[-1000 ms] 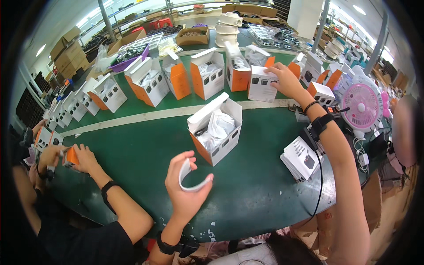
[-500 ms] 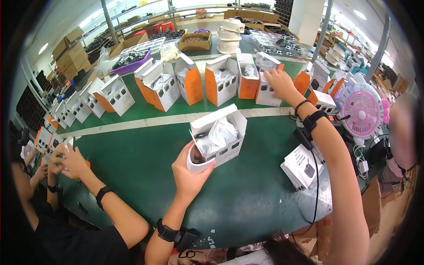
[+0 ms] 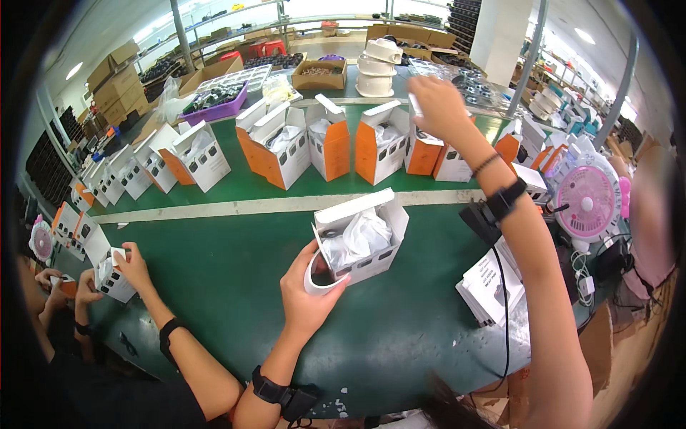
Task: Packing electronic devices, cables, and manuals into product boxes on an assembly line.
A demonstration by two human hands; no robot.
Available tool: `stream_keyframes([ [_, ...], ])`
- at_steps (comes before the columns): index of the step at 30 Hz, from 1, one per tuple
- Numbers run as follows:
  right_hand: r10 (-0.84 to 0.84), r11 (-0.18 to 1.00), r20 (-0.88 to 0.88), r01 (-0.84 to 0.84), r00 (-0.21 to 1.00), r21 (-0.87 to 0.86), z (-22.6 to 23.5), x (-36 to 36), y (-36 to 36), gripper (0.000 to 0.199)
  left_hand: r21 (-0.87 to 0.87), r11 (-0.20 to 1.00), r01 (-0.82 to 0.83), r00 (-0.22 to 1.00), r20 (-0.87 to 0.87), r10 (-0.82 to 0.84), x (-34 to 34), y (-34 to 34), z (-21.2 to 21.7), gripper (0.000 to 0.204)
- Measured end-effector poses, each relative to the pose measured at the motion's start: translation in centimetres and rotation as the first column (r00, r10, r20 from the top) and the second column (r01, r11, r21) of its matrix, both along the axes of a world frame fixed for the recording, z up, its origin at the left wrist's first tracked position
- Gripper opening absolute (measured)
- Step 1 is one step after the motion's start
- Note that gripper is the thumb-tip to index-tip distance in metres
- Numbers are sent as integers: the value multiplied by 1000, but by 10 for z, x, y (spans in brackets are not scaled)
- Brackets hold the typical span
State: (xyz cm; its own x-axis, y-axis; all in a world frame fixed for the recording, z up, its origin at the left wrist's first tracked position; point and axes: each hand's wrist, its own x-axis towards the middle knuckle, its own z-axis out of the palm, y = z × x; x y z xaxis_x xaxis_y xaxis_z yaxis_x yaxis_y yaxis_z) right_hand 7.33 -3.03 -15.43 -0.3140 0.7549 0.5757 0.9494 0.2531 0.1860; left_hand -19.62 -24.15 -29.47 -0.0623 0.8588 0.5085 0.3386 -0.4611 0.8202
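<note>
My left hand (image 3: 309,289) is closed on the near end of an open white box (image 3: 371,263) above the green table. Inside the box sits a white plastic bag (image 3: 364,238) with something dark beside it. A curved white piece, a flap or a sheet, bends under my fingers; which it is I cannot tell. My right hand (image 3: 441,107) reaches over the row of boxes at the far right, its fingers curled beside a white flap. Whatever they grip is hidden. Below it stand an orange-sided box (image 3: 424,157) and a white box (image 3: 453,166).
More open boxes (image 3: 329,146) line the far strip. A stack of booklets (image 3: 490,289) lies at right, near a pink fan (image 3: 587,194) and a hanging black cable (image 3: 506,314). At left, a co-worker's hands (image 3: 132,268) hold another box (image 3: 114,279).
My right hand has lifted off the white box's side and moved up and away. My left hand still holds its box. The co-worker's hand has come onto a box at left.
</note>
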Motion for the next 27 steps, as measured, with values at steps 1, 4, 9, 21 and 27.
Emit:
stream_keyframes([
  [1,218,960,81,-228,973,159,-7,-4,23,33,15,1000,8,1000,4,-8,3,2,1,50],
  [4,316,933,196,-342,928,115,-24,-14,56,19,71,997,41,998,-59,-37,-5,5,0,46],
  [9,166,986,180,-160,970,-44,-9,15,35,14,205,975,84,986,-162,-51,-3,10,3,45],
  [21,456,889,-141,-458,879,25,121,28,-207,25,203,497,844,223,710,-668,-27,-33,59,50],
  [27,544,636,-244,-584,803,-504,60,-15,-229,18,242,302,922,5,773,-635,-2,-91,62,53],
])
